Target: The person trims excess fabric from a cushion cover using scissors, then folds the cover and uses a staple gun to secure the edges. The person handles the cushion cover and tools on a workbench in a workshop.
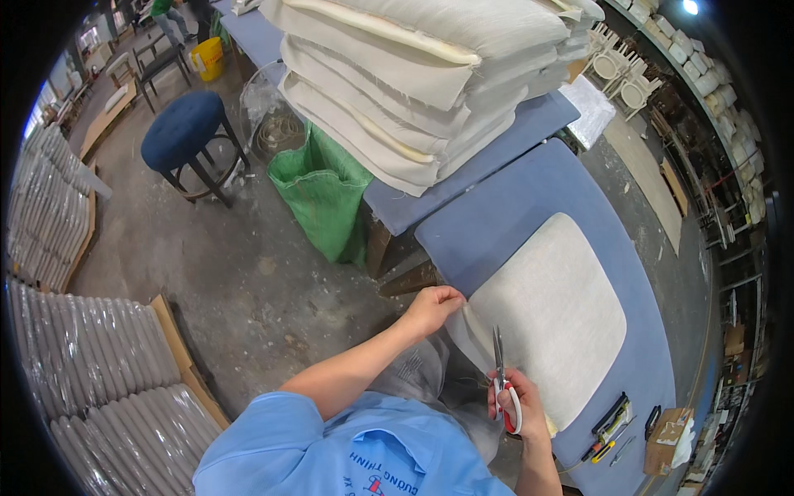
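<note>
A pale, round-cornered seat cushion [556, 302] lies on the blue-covered table [471, 223] in front of me. With fingers pinched together, my left hand [436, 309] grips the edge of its white fabric at the near left corner. My right hand [523, 397] is closed around scissors [499, 376] with white and red handles. Their blades point away from me and lie over the cushion's near edge. Whether the blades touch the fabric I cannot tell.
A tall stack of white fabric-covered pads [397, 91] stands at the table's far end. Below it hangs a green sack [318, 194]. Right of the cushion lie a yellow utility knife [606, 449], other tools and a small cardboard box [667, 441]. A blue stool [184, 132] stands left.
</note>
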`<state>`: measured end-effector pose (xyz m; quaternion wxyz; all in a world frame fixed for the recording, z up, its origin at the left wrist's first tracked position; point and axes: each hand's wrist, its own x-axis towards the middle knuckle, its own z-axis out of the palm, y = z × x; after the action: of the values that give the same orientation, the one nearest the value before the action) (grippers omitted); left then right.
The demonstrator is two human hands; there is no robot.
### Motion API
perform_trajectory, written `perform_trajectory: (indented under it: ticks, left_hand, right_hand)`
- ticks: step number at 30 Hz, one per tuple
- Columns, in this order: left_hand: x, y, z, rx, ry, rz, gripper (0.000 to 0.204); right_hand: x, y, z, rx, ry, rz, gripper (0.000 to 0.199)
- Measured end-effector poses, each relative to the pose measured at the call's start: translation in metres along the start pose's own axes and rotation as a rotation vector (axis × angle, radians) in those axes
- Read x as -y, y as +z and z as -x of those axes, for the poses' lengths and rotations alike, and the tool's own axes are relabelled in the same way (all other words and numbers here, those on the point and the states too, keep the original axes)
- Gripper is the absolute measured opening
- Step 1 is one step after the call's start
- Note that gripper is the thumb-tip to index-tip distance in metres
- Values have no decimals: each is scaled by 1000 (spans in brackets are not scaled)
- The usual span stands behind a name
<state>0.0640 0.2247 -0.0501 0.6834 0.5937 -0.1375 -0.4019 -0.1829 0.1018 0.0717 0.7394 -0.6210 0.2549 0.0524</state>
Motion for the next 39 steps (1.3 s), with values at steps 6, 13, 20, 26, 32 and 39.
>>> perform_trajectory:
  ticks: [6,13,20,26,32,39]
  left_hand:
    - [-12,5,8,-2,117,-236,19]
    - [-13,2,3,-40,75,-185,14]
    - [-17,6,22,-139,352,-408,10]
    - [-19,6,28,-200,435,-454,9]
    - [-15,9,30,-228,457,-383,9]
    - [-13,8,30,-226,458,-331,9]
  right_hand:
    - [5,0,-9,-19,92,87,47]
    - [10,1,-28,35,146,102,43]
    - [20,-11,-39,89,230,135,44]
    - [58,-15,-59,184,341,291,45]
    - [87,-13,-71,206,417,424,45]
    - [99,-11,-80,213,467,497,46]
